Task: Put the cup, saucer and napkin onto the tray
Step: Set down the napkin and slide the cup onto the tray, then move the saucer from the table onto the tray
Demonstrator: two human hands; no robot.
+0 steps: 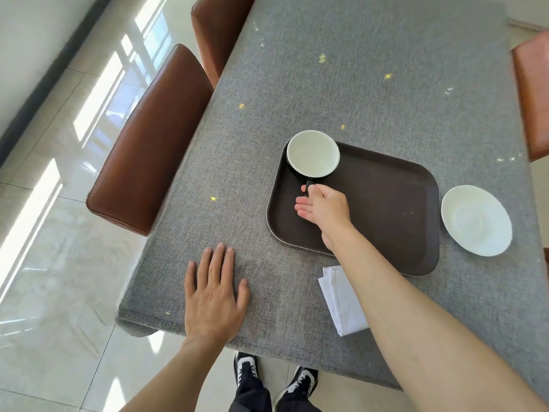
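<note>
A dark brown tray (386,209) lies on the grey table. A cup (312,153), black outside and white inside, stands in the tray's far left corner. My right hand (322,208) pinches the cup's black handle, the other fingers spread over the tray. A white saucer (476,220) rests on the tablecloth just right of the tray. A folded white napkin (341,301) lies on the cloth in front of the tray, partly hidden under my right forearm. My left hand (214,295) is flat on the table near the front left corner, holding nothing.
A grey cloth covers the table (356,84), with small yellow specks on it. Brown leather chairs (151,138) stand along the left side, another chair (533,93) at the right. The table's front edge is near my feet.
</note>
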